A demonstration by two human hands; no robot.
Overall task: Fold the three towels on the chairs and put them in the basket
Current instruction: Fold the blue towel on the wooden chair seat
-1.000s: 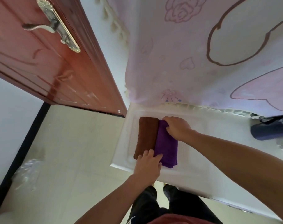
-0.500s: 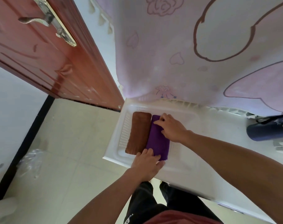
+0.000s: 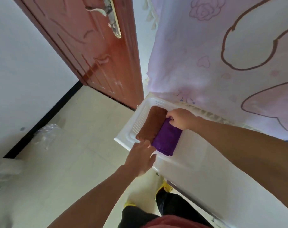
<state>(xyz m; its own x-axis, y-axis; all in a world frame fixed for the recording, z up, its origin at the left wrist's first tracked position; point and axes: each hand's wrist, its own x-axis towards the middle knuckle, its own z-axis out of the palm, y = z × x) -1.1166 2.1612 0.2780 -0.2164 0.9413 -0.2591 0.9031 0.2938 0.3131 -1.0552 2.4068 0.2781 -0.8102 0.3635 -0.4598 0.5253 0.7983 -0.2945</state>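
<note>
Inside the basket (image 3: 138, 121), the folded brown towel (image 3: 152, 125) lies along the perforated wall, touching the purple towel (image 3: 167, 139), whose far end the right hand (image 3: 181, 118) pinches; the left hand (image 3: 142, 155) rests straight-fingered at the near rim.

Far end of the purple towel (image 3: 167, 139) is covered by the curled right hand (image 3: 181, 118); fingertip depth under the fabric cannot be told. Near corner of the brown towel (image 3: 152, 124) is hidden by the straight fingers of the left hand (image 3: 140, 157). Far rim of the basket (image 3: 123, 140) is covered by the hanging cloth (image 3: 205, 63) at centre right; its right part is washed out by glare. Door (image 3: 90, 55) and handle plate (image 3: 113, 20) are cut by the top edge. Both forearms are cut by the bottom and right edges. Crumpled plastic (image 3: 46, 134), centre left, is blurred. White object (image 3: 2, 168) at the left edge is cut off, unidentified. Yellow footwear (image 3: 166, 186), lower centre, is mostly hidden.
</note>
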